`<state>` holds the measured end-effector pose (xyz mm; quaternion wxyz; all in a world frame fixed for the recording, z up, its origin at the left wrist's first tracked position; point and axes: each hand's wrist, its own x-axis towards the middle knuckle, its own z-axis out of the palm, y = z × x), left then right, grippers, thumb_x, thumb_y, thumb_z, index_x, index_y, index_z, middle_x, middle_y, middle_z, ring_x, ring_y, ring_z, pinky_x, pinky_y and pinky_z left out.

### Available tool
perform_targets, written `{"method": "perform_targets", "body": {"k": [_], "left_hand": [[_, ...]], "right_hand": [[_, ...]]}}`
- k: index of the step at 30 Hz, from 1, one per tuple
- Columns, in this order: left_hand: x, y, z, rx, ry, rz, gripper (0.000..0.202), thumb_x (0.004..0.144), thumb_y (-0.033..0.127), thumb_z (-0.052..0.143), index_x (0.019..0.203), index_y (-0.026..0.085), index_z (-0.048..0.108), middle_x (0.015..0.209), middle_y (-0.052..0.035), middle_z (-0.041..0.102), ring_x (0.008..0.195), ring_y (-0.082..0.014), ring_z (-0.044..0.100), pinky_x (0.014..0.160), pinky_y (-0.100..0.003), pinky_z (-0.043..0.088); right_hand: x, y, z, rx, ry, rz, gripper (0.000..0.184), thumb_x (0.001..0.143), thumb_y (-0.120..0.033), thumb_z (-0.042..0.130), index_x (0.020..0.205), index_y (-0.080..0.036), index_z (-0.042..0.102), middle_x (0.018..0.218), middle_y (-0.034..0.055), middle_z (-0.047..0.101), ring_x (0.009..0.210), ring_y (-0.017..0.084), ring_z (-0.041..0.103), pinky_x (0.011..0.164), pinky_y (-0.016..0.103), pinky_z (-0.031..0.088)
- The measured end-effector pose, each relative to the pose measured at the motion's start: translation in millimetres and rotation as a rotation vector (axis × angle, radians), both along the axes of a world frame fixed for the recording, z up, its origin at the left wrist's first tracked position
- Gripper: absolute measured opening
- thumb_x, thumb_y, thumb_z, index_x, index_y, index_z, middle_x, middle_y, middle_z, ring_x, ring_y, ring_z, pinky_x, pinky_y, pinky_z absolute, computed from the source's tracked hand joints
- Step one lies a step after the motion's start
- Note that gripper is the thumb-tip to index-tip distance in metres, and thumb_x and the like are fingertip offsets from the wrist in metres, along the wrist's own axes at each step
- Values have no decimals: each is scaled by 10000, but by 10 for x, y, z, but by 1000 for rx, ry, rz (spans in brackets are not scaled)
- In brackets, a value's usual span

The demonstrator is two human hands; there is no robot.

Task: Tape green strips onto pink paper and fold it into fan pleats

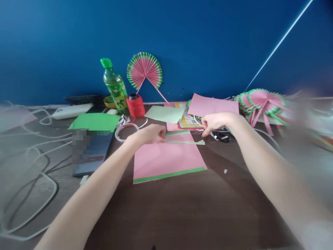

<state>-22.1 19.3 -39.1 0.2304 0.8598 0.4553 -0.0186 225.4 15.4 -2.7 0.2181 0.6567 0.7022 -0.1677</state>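
A pink sheet of paper (169, 159) lies on the dark table, with a green strip along its near edge and another green strip along its far edge. Across its far part stretches a narrow pale green paper strip (182, 141), whose right end sticks out past the sheet. My left hand (153, 133) pinches this strip at its left end, over the sheet. Just beyond the strip's free end is my right hand (217, 122), its thumb and finger closed together; whatever they hold, if anything, is too small to make out.
Behind the sheet stand a green bottle (116, 88), a red thread spool (135, 106) and a pink-green folded paper fan (144, 69). More paper fans (262, 100) lie at right. A phone-like dark device (93, 154) and white cables (52, 180) cover the left. A paper scrap (225, 171) lies at right.
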Motion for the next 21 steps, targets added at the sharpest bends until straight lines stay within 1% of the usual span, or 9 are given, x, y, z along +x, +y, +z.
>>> {"method": "perform_targets", "body": {"k": [5, 7, 9, 12, 16, 19, 21], "left_hand": [[-6, -22, 24, 9, 26, -10, 138, 653, 238, 561, 776, 183, 586, 794, -9, 632, 691, -131, 559, 564, -210, 377], [-3, -28, 34, 3, 48, -16, 138, 664, 234, 549, 782, 184, 597, 809, -11, 640, 697, -131, 565, 570, -209, 379], [3, -38, 47, -4, 72, -34, 137, 681, 231, 533, 789, 187, 604, 821, -11, 643, 702, -133, 568, 574, -212, 380], [19, -58, 69, 13, 87, -80, 135, 699, 210, 512, 798, 189, 602, 856, -15, 638, 739, -138, 571, 599, -215, 388], [49, -71, 71, 68, 68, -83, 131, 693, 199, 543, 814, 178, 589, 953, -37, 606, 817, -141, 563, 652, -209, 401], [57, -57, 41, 43, 57, -51, 170, 674, 194, 568, 842, 180, 579, 927, -29, 614, 791, -139, 562, 636, -209, 402], [54, -49, 21, -2, 48, -25, 182, 669, 183, 559, 849, 188, 582, 872, -13, 629, 748, -132, 566, 610, -207, 398]], "right_hand": [[-85, -73, 98, 101, 154, 9, 153, 756, -338, 517, 721, -196, 559, 680, 2, 524, 550, 109, 411, 523, 264, 283], [-134, -104, 125, 139, 243, 52, 150, 765, -312, 484, 757, -200, 584, 711, 8, 551, 570, 113, 432, 536, 262, 293], [-181, -128, 134, 150, 331, 109, 170, 760, -328, 488, 799, -205, 598, 726, 9, 568, 596, 120, 454, 546, 258, 301], [-249, -143, 98, 90, 388, 197, 204, 729, -347, 526, 851, -205, 607, 723, 4, 579, 605, 123, 467, 547, 253, 305], [-344, -144, 2, -38, 326, 305, 253, 677, -344, 583, 869, -183, 621, 737, 14, 594, 631, 134, 502, 541, 250, 315], [-402, -156, -34, -82, 232, 318, 351, 646, -405, 623, 901, -164, 610, 833, 39, 609, 678, 152, 526, 541, 251, 334], [-424, -165, -37, -114, 212, 320, 372, 648, -435, 620, 896, -159, 605, 866, 47, 609, 694, 157, 530, 545, 252, 346]]}}
